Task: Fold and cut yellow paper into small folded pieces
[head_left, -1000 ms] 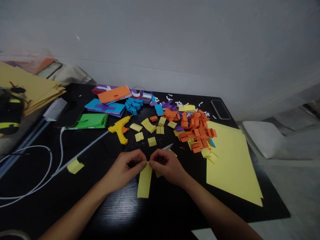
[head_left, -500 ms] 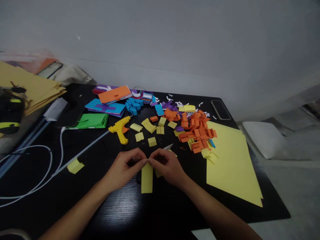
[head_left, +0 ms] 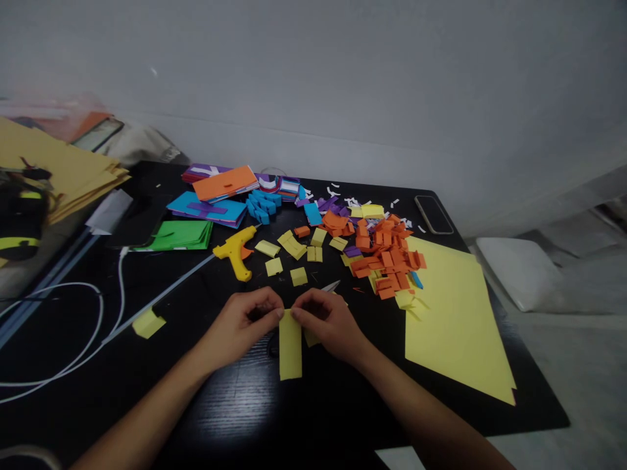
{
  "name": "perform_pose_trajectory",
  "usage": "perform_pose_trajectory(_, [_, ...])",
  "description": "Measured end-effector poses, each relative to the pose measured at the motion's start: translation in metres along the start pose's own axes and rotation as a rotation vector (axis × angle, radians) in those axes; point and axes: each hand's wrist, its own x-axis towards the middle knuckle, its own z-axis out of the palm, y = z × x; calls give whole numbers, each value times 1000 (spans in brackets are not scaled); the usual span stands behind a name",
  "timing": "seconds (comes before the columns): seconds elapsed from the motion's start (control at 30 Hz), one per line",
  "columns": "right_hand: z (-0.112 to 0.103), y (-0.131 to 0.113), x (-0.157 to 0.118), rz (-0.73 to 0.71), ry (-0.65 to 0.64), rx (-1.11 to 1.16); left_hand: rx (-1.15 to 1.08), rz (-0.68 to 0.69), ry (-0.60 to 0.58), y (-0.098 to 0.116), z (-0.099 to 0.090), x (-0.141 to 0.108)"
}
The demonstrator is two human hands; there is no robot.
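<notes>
A yellow paper strip hangs toward the front edge of the black table, its top edge pinched by both hands. My left hand grips the top left corner between thumb and fingers. My right hand does the same at the top right corner. Scissors lie partly hidden behind my right hand, with their blade tips showing. Another yellow piece is partly under my right hand. Small folded yellow pieces are scattered just beyond the hands.
A yellow glue gun lies left of centre. Orange folded pieces are heaped beside large yellow sheets. A phone rests at the back right. Green paper and a white cable are on the left.
The fingertips of my two hands have moved slightly apart, showing more of the strip's top edge. The strip has shifted a little to the right.
</notes>
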Motion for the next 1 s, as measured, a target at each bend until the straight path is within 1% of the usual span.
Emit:
perform_pose_trajectory(0.17, [0, 3, 1, 6, -31, 144, -67, -20, 38, 0, 3, 1])
perform_pose_trajectory(0.37, [0, 4, 1, 12, 2, 137, -81, -8, 35, 0, 4, 1])
perform_pose_trajectory(0.53, [0, 4, 0, -2, -35, 145, -54, -5, 36, 0, 5, 1])
perform_pose_trajectory(0.63, [0, 5, 0, -19, -43, 176, -76, -12, 26, 1, 7, 1])
perform_pose_trajectory(0.77, [-1, 7, 1, -18, -16, 180, -106, 8, 62, 0, 8, 0])
perform_pose_trajectory(0.87, [-1, 8, 2, -12, 19, 191, -79, 30, 107, -3, 8, -2])
perform_pose_trajectory(1.0, [-2, 7, 3, -17, 49, 172, -48, 60, 123, -6, 8, -2])
